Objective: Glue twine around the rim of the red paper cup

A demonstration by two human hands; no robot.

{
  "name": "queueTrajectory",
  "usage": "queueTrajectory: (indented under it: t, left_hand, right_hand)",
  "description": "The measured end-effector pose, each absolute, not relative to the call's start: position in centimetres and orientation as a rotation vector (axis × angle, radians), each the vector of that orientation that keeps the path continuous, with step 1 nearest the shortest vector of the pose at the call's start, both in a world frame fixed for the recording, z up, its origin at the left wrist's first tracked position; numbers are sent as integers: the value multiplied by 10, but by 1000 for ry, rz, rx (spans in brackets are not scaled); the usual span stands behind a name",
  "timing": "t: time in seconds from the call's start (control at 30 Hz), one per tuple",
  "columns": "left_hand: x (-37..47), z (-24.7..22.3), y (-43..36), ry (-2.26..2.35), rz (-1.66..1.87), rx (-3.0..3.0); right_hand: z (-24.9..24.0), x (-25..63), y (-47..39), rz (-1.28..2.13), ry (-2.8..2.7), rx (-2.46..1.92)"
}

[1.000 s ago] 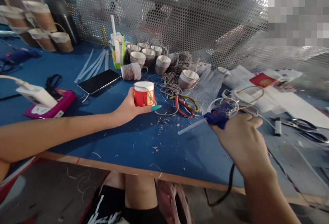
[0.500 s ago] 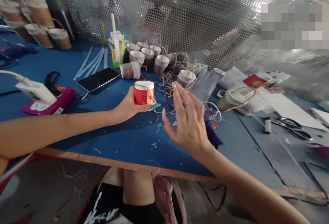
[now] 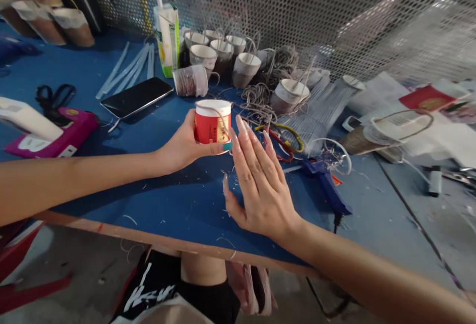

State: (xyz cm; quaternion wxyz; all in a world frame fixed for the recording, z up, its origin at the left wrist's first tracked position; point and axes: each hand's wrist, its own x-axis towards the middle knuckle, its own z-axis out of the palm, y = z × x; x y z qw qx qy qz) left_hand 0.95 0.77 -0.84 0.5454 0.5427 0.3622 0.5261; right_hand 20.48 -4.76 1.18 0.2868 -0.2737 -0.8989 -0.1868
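Note:
My left hand (image 3: 181, 143) is closed around a red and white paper cup (image 3: 208, 125), its thumb with a teal nail across the front. A thin cord arches over the cup's rim. Just right of the cup, my right hand (image 3: 260, 185) is stretched out flat with its fingers extended, holding nothing; its fingertips come close to the cup, and I cannot tell if they touch the cord. Behind those fingers lies a tool with yellow and red handles (image 3: 288, 138), partly hidden. A blue glue gun (image 3: 327, 185) lies on the table beyond my right hand.
Several small cord-wrapped cups (image 3: 204, 58) stand at the back beside tangled grey cord (image 3: 260, 96). A drink carton (image 3: 168, 41), a phone (image 3: 137, 97), glue sticks (image 3: 124, 74) and a purple power strip (image 3: 76, 126) are to the left. A perforated metal screen (image 3: 297, 7) closes the back.
My right hand has lowered and turned, with its fingers beside the cup. The handled tool and glue gun show more now. The camera view has shifted; my left hand still holds the cup.

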Motion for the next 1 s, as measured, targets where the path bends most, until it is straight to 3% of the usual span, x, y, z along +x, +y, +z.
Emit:
queueTrajectory:
  t: [1.0]
  left_hand:
    - [10,-4,4,874,1252,1383]
  right_hand:
    - [14,210,-53,-462,-2419,-726]
